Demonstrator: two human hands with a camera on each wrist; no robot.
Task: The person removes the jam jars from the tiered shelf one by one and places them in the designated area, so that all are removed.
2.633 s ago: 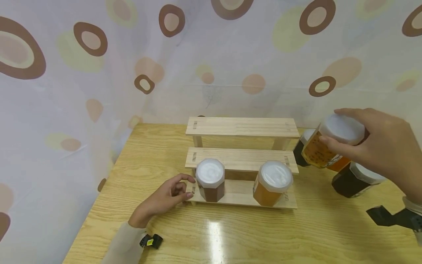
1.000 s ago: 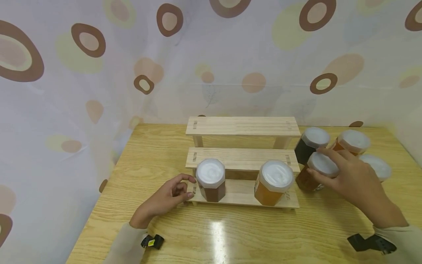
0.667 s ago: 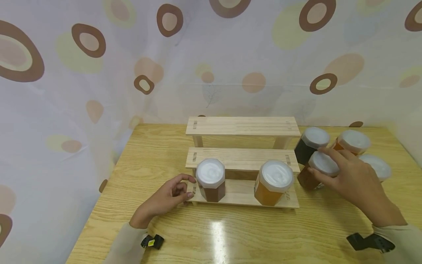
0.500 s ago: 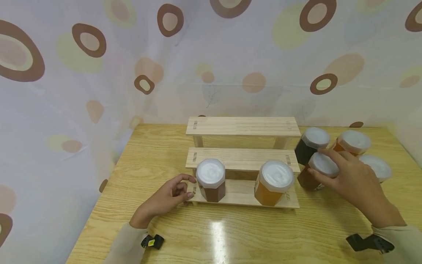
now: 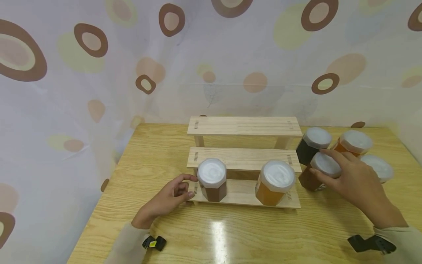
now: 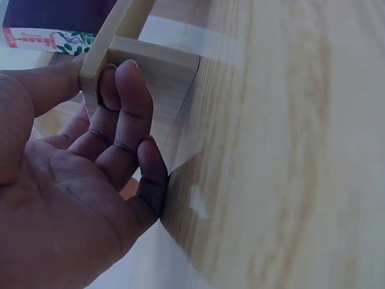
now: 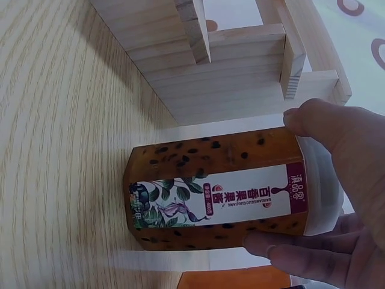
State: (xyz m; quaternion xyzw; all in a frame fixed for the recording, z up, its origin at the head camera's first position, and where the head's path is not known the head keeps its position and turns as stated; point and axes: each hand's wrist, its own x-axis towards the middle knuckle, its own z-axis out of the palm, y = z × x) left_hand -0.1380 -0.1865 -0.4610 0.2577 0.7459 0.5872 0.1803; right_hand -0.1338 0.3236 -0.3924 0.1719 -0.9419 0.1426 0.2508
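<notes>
My left hand [image 5: 166, 198] holds the left end of the lowest shelf of a three-step wooden rack [image 5: 242, 126]. In the left wrist view its thumb lies over the shelf edge [image 6: 99, 54] and the other fingers curl beneath. At the rack's right, my right hand [image 5: 356, 187] grips a jar of passion fruit jam [image 7: 222, 192] around its white lid, thumb on one side and fingers on the other. That jar is upright, its base at the tabletop; dark seeds show in the orange-brown jam. On the lowest shelf stand a brown jar [image 5: 213, 192] and an orange jar [image 5: 269, 193].
Behind the gripped jar are a dark jar [image 5: 306, 151] and an orange-red jar [image 5: 344, 146]. Another white-lidded jar [image 5: 379, 168] is partly hidden by my right hand. A patterned cloth [image 5: 230, 55] hangs behind the wooden table [image 5: 158, 146].
My right hand has brought the passion fruit jam jar down from the air to the table, leftward beside the rack, and has stayed there since. My left hand has kept its place.
</notes>
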